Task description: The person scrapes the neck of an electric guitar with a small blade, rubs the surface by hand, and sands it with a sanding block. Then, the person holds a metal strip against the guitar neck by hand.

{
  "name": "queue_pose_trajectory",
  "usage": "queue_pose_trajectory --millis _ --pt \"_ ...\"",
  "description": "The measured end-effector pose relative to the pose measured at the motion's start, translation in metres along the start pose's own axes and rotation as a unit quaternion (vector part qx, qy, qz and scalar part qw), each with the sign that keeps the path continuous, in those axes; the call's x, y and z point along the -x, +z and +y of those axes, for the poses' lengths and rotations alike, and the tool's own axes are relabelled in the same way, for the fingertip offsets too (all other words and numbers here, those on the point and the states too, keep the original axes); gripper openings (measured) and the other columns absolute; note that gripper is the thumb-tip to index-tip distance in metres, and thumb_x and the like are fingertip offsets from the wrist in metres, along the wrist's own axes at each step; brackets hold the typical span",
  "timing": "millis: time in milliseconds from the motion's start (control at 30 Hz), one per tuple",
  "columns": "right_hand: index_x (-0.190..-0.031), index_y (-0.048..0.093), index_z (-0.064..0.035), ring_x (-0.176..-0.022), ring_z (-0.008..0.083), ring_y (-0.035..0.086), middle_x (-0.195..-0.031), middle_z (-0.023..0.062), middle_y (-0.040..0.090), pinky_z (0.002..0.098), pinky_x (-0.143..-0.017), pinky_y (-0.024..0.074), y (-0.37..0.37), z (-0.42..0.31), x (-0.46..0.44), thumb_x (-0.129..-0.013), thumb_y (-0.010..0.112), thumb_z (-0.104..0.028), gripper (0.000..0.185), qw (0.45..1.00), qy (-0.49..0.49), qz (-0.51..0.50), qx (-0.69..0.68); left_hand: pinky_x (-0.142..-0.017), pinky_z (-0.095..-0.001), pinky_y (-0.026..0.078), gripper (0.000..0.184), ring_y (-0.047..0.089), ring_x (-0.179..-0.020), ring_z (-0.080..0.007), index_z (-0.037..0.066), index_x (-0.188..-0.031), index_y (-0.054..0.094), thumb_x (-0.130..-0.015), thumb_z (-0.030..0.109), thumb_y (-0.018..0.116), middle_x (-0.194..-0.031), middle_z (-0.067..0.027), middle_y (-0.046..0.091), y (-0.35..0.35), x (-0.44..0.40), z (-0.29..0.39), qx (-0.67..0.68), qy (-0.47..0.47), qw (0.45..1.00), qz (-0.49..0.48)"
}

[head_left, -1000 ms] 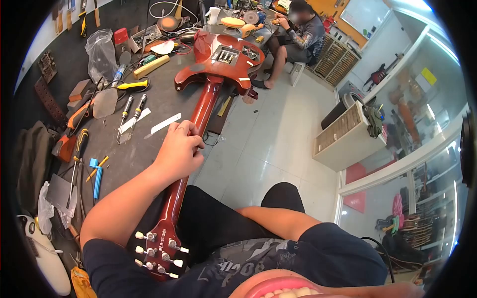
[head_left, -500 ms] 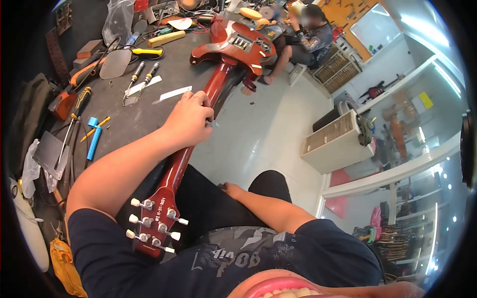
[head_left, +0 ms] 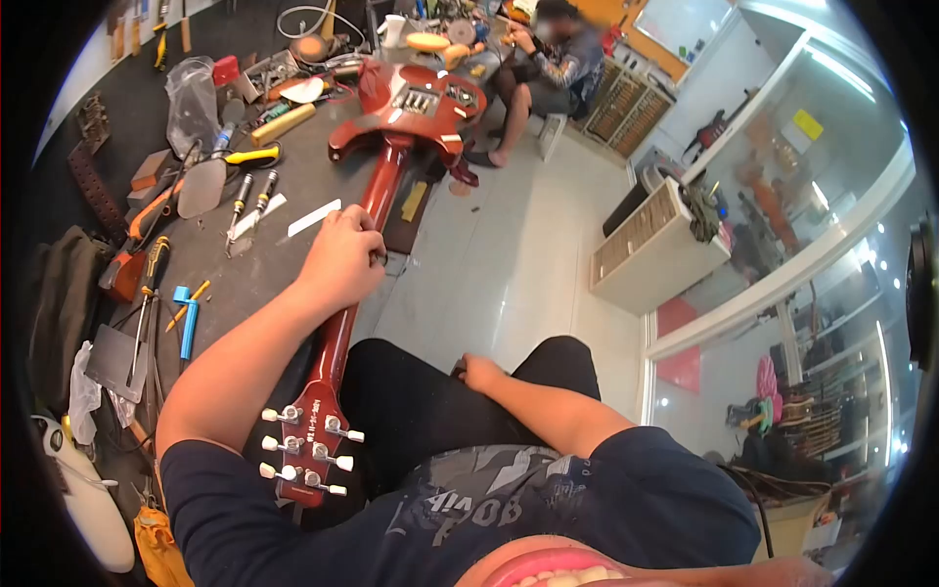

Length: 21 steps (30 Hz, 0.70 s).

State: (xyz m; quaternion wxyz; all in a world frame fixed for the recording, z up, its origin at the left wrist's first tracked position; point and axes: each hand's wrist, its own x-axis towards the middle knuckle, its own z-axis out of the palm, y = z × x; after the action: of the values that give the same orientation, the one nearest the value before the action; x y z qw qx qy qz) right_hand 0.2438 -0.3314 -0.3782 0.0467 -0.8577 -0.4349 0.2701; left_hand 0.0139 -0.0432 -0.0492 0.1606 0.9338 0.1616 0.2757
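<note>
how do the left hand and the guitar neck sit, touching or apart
Touching. The head view shows the left hand draped over the guitar neck and curled around it, with no gap showing.

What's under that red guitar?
The dark workbench runs under at least part of the red guitar, whose back faces up. Anything else directly beneath is covered, as is the guitar's front.
</note>
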Motion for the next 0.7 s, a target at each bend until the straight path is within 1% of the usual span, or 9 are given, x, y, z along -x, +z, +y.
queue_pose_trajectory --millis 33,133,233,333,433,467,567,667,700 --pt "-0.129 0.066 0.0024 -0.120 0.0493 0.071 -0.126 0.0311 0.074 0.0555 -0.103 0.0572 -0.001 0.007 -0.001 -0.096 0.079 -0.038 0.054 1.000 0.009 0.012 0.002 -0.102 -0.0463 0.055 0.013 0.059 -0.115 -0.0373 0.005 -0.088 0.081 -0.077 0.005 0.076 -0.116 -0.0122 0.065 -0.001 -0.001 0.002 0.000 0.003 1.000 0.012" --pt "-0.129 0.063 0.0074 -0.122 0.0492 0.071 -0.129 0.0347 0.072 0.0554 -0.104 0.0571 -0.007 0.016 0.006 -0.098 0.076 -0.040 0.058 0.997 0.055 0.016 -0.051 -0.103 -0.0473 0.054 0.014 0.058 -0.116 -0.0372 0.005 -0.090 0.080 -0.077 0.004 0.076 -0.118 -0.0115 0.064 0.000 -0.002 0.001 -0.007 -0.005 1.000 -0.002" --pt "-0.130 0.059 0.0110 -0.122 0.0492 0.071 -0.129 0.0369 0.071 0.0549 -0.104 0.0571 -0.026 0.012 0.013 -0.097 0.075 -0.049 0.071 0.985 0.144 0.022 -0.093 -0.101 -0.0490 0.056 0.016 0.058 -0.114 -0.0369 0.006 -0.091 0.080 -0.075 0.003 0.076 -0.119 -0.0109 0.062 0.002 -0.002 -0.002 -0.007 0.010 1.000 0.008" --pt "-0.137 0.053 0.0103 -0.123 0.0486 0.072 -0.130 0.0363 0.072 0.0541 -0.104 0.0573 -0.062 -0.003 0.036 -0.092 0.077 -0.057 0.084 0.987 0.145 -0.022 -0.062 -0.100 -0.0476 0.054 0.018 0.058 -0.113 -0.0360 0.006 -0.091 0.080 -0.074 0.001 0.076 -0.119 -0.0100 0.062 0.000 -0.002 0.002 0.002 -0.001 1.000 0.009" --pt "-0.147 0.047 0.0046 -0.128 0.0431 0.072 -0.135 0.0306 0.073 0.0511 -0.106 0.0577 -0.059 0.004 0.030 -0.082 0.085 -0.064 0.102 0.980 0.155 -0.120 -0.031 -0.102 -0.0467 0.053 0.021 0.058 -0.114 -0.0358 0.005 -0.094 0.081 -0.074 0.000 0.077 -0.121 -0.0099 0.063 -0.002 -0.003 0.003 0.004 -0.017 1.000 -0.011" --pt "-0.151 0.040 0.0030 -0.129 0.0429 0.072 -0.137 0.0295 0.072 0.0511 -0.106 0.0577 -0.045 0.013 0.022 -0.086 0.083 -0.059 0.099 0.976 0.153 -0.157 -0.007 -0.102 -0.0470 0.054 0.022 0.057 -0.116 -0.0362 0.005 -0.095 0.082 -0.074 0.000 0.078 -0.122 -0.0099 0.063 -0.004 -0.003 0.005 0.002 -0.022 1.000 -0.019" --pt "-0.147 0.053 0.0037 -0.130 0.0419 0.071 -0.139 0.0253 0.073 0.0512 -0.107 0.0574 -0.007 0.028 0.005 -0.091 0.077 -0.054 0.084 0.973 0.142 -0.179 0.025 -0.103 -0.0478 0.054 0.024 0.057 -0.118 -0.0371 0.005 -0.097 0.082 -0.074 0.000 0.079 -0.124 -0.0105 0.063 -0.003 -0.001 0.007 -0.001 -0.029 0.999 -0.019" --pt "-0.143 0.060 0.0062 -0.128 0.0431 0.071 -0.136 0.0311 0.073 0.0536 -0.106 0.0579 -0.007 0.021 -0.007 -0.098 0.063 -0.034 0.060 0.974 0.081 -0.210 0.033 -0.104 -0.0477 0.053 0.026 0.058 -0.120 -0.0373 0.006 -0.100 0.082 -0.075 -0.002 0.078 -0.125 -0.0112 0.062 -0.005 -0.010 0.005 -0.005 -0.026 0.999 -0.017" --pt "-0.135 0.068 0.0039 -0.130 0.0395 0.071 -0.136 0.0283 0.074 0.0536 -0.106 0.0584 -0.012 0.016 -0.009 -0.097 0.064 -0.030 0.051 0.972 0.084 -0.218 0.032 -0.104 -0.0475 0.052 0.027 0.058 -0.120 -0.0373 0.007 -0.101 0.082 -0.075 -0.002 0.078 -0.126 -0.0114 0.062 -0.006 -0.005 0.007 -0.003 -0.033 0.999 -0.024"
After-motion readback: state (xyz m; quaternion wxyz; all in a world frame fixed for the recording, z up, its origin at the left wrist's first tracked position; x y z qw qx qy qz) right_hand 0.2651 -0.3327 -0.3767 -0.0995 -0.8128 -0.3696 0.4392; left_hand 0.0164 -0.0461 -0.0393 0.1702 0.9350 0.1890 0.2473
